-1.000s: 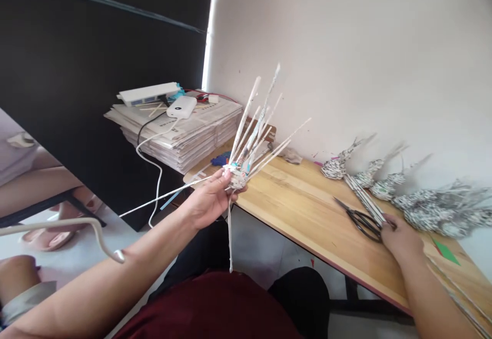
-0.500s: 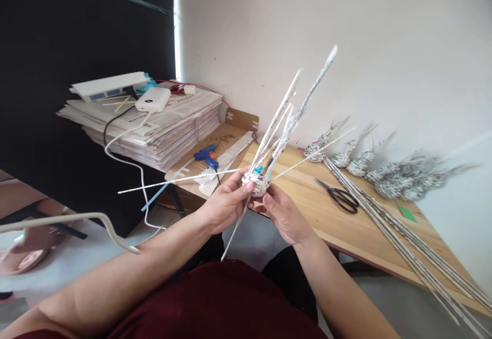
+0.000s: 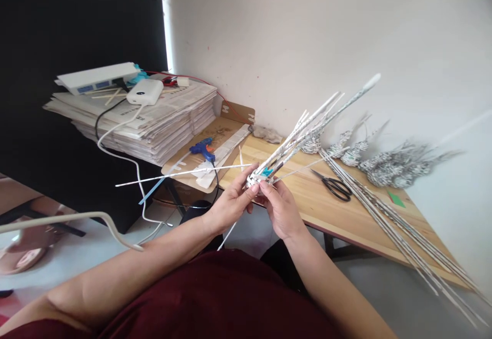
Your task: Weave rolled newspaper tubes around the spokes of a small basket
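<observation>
Between both hands, above the table's front edge, is a small woven piece of rolled newspaper (image 3: 253, 178) with a bit of blue inside it. Long paper sticks (image 3: 307, 130) rise from it toward the upper right, and others stick out to the left, right and below. My left hand (image 3: 232, 198) grips its left side, thumb on the near face. My right hand (image 3: 283, 206) closes on the right side, its thumb pressed close to the left thumb. The fingers behind and under the weave are partly hidden.
Black scissors (image 3: 335, 187) and a bundle of long paper sticks (image 3: 388, 228) lie on the wooden table (image 3: 307, 200). Several woven pieces (image 3: 388, 170) stand along the wall. A blue glue gun (image 3: 203, 149) lies on cardboard beside stacked newspapers (image 3: 161, 128); a white cable (image 3: 103, 216) hangs at left.
The upright sticks have tipped to the right with the woven piece. My right hand has moved up from beneath it, its thumb now on the near side.
</observation>
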{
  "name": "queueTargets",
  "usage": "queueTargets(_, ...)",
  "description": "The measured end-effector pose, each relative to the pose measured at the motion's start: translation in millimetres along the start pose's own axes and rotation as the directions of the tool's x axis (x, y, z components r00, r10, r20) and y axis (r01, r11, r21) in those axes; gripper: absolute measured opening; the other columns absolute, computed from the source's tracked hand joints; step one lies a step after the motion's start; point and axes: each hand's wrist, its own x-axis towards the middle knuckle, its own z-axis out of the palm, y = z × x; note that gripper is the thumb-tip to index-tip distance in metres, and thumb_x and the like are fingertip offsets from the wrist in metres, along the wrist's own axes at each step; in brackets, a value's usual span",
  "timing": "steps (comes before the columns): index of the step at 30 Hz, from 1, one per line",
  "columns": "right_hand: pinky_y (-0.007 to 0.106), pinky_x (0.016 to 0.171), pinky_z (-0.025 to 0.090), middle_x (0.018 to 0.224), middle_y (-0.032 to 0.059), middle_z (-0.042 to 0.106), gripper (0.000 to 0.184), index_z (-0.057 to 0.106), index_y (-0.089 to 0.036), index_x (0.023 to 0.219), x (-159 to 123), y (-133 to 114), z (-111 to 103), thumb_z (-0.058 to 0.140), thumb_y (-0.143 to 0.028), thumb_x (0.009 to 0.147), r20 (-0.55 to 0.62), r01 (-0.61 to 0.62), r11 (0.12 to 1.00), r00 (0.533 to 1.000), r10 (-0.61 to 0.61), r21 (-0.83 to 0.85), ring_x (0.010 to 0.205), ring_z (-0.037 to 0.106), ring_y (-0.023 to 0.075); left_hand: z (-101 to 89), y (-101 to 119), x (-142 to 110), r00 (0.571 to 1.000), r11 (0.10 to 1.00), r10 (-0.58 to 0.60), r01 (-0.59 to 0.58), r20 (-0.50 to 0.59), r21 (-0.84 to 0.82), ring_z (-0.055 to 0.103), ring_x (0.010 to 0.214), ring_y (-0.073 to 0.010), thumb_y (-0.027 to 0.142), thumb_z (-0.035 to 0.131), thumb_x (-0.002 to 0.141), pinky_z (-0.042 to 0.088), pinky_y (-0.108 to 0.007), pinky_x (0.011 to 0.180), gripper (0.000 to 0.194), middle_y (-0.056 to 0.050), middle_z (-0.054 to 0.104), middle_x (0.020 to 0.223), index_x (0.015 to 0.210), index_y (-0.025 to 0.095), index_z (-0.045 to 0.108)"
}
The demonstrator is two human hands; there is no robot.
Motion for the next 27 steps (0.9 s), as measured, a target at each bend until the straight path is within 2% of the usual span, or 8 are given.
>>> queueTargets(5,0.03,0.069,0.055,0.102,0.0007,0.075,0.026,0.066,-0.024,0.104,-0.1,-2.7,-3.8,0.075,-0.041,0.087,-0.031,-0.014,1.0,0.999,0.013,-0.023,0.083,0.069,0.018,-6.5,-0.5,1.8,1.0,1.0,0.023,-0.023,0.006,-0.006,0.052,0.073,-0.0124,0.045,0.071,0.09,0.045,-0.024,0.059,0.058,-0.006,0.065,0.12,0.145,0.031,0.056)
queueTargets(9,0.027,0.076,0.055,0.114,0.0004,0.073,0.032,0.067,-0.026,0.109,0.4,-4.8,-9.9,0.077,-0.044,0.085,-0.129,-0.041,0.998,0.991,0.035,-0.041,0.1,0.067,0.0175,-11.9,4.1,3.1,0.997,0.998,0.059,-0.058,0.046,-0.026,0.06,0.096,-0.0182,0.022,0.076,0.083,0.049,-0.026,0.075,0.056,-0.007,0.063,0.131,0.137,0.029,0.063)
queueTargets(13,0.027,0.075,0.056,0.117,0.0013,0.073,0.037,0.066,-0.027,0.11,1.0,-9.8,-16.5,0.08,-0.046,0.081,-0.169,-0.072,0.997,0.983,0.066,-0.03,0.103,0.07,0.0202,-21.1,9.6,5.8,0.993,0.997,0.075,-0.074,0.086,-0.013,0.061,0.114,-0.0239,0.008,0.071,0.076,0.048,-0.033,0.092,0.053,-0.008,0.065,0.13,0.126,0.024,0.07)
queueTargets(17,0.028,0.072,0.056,0.112,0.0018,0.075,0.04,0.066,-0.026,0.108,0.9,-14.6,-18.1,0.082,-0.047,0.078,-0.169,-0.075,0.997,0.983,0.076,0.012,0.096,0.075,0.0218,-26.2,23.0,11.5,0.992,0.994,0.112,-0.112,-0.053,0.003,0.063,0.117,-0.0241,0.006,0.068,0.076,0.048,-0.033,0.094,0.037,-0.008,0.069,0.124,0.109,0.02,0.075)
queueTargets(20,0.026,0.068,0.056,0.112,0.0018,0.075,0.041,0.066,-0.026,0.109,0.6,-15.4,-16.5,0.082,-0.047,0.078,-0.137,-0.067,0.998,0.988,0.068,0.015,0.095,0.076,0.0217,-20.5,41.6,8.8,0.963,0.976,0.186,-0.203,-0.194,-0.077,0.069,0.097,-0.0168,0.007,0.067,0.077,0.052,-0.026,0.083,0.022,-0.005,0.072,0.1,0.095,0.018,0.074)
queueTargets(24,0.024,0.063,0.055,0.107,0.0021,0.076,0.041,0.065,-0.024,0.107,0.7,-13.7,-17.3,0.084,-0.044,0.077,-0.135,-0.058,0.998,0.989,0.056,-0.008,0.091,0.076,0.0203,-19.0,67.3,-6.6,0.975,0.979,0.138,-0.161,-0.174,-0.128,0.07,0.086,-0.0145,0.004,0.063,0.082,0.052,-0.02,0.068,0.019,-0.006,0.071,0.091,0.093,0.015,0.074)
queueTargets(26,0.023,0.062,0.055,0.104,0.0017,0.077,0.041,0.065,-0.024,0.105,0.1,-12.8,-18.8,0.085,-0.044,0.077,-0.147,-0.067,0.998,0.987,0.066,-0.005,0.087,0.077,0.02,-29.0,75.6,-11.9,0.94,0.964,0.164,-0.216,-0.299,-0.153,0.07,0.082,-0.0127,-0.001,0.061,0.081,0.054,-0.019,0.069,0.02,-0.005,0.07,0.087,0.088,0.014,0.072)
queueTargets(27,0.024,0.061,0.055,0.103,0.0014,0.077,0.04,0.065,-0.024,0.105,-0.5,-12.3,-19.2,0.085,-0.045,0.077,-0.145,-0.075,0.997,0.987,0.074,-0.001,0.087,0.077,0.0201,-35.9,78.2,-12.9,0.902,0.95,0.177,-0.26,-0.394,-0.17,0.069,0.078,-0.0112,-0.003,0.059,0.08,0.055,-0.018,0.07,0.022,-0.004,0.069,0.083,0.085,0.014,0.071)
